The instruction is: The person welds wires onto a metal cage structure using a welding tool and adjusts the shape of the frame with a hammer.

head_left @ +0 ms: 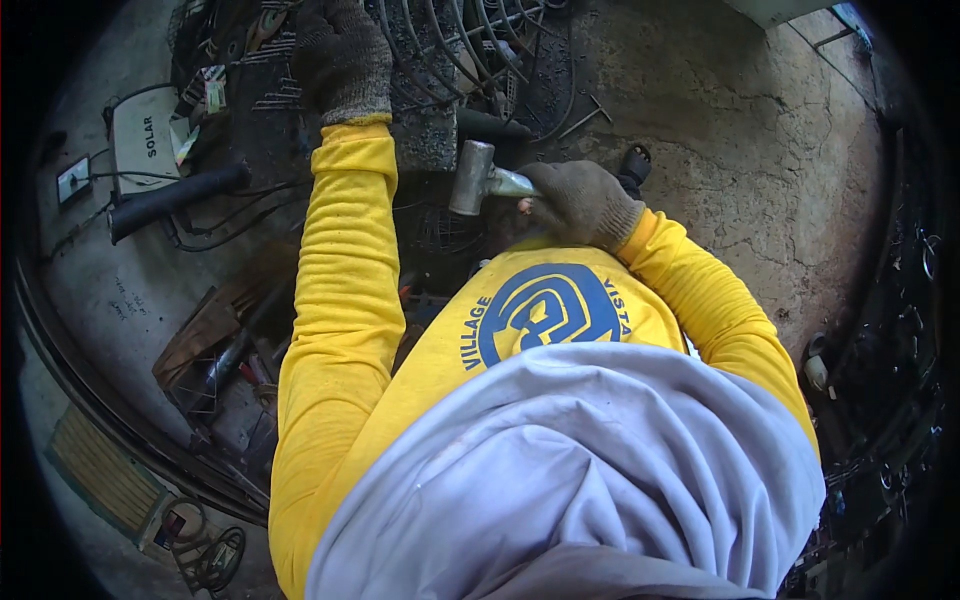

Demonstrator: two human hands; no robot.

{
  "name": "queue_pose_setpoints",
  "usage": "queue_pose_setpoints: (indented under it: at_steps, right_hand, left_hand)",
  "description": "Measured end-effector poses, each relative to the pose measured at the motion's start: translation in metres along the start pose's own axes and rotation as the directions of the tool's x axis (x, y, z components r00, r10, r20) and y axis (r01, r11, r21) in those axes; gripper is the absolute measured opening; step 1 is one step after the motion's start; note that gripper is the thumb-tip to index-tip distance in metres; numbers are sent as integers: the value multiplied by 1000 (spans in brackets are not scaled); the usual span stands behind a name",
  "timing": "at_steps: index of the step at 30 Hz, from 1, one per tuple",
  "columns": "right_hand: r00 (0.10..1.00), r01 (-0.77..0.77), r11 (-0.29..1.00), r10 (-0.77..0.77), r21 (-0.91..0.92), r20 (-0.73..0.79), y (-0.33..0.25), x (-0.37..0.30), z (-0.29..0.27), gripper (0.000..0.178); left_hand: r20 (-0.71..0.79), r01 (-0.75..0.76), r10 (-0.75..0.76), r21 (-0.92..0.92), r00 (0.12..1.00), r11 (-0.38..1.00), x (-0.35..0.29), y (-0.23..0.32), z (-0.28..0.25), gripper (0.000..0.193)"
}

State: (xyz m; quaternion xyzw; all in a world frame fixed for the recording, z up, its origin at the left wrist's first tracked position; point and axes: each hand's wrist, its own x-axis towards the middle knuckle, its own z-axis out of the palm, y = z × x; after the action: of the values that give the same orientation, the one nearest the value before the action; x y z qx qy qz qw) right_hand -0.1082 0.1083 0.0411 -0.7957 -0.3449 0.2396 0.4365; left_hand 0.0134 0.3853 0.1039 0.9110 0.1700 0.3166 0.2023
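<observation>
While the hammer (478,178) is raised just in front of the person's chest, its grey steel head points toward the dark metal block (430,130) beyond it. The right hand (583,203), gloved, has its fingers wrapped tight around the handle close to the head; a grip farther back would likely give a fuller swing. Beyond the hammer, the gloved left hand (343,57) presses down on the wire frame (470,40), fingers curled. Strikes should land well clear of that hand.
</observation>
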Motion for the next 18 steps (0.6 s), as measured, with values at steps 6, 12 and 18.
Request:
queue_pose_setpoints:
  at_steps: [6,12,18]
  right_hand:
    - [957,-263,964,255,-44,-136,24,12,-23,43]
    - [995,-97,994,97,-46,-6,23,2,12,42]
    - [997,-34,999,31,-34,-70,22,3,11,40]
  left_hand:
    - [52,47,-45,-32,998,998,4,-7,-1,41]
    - [-59,52,-46,112,997,992,-2,21,9,41]
    - [-60,-9,6,-46,998,999,6,-16,8,42]
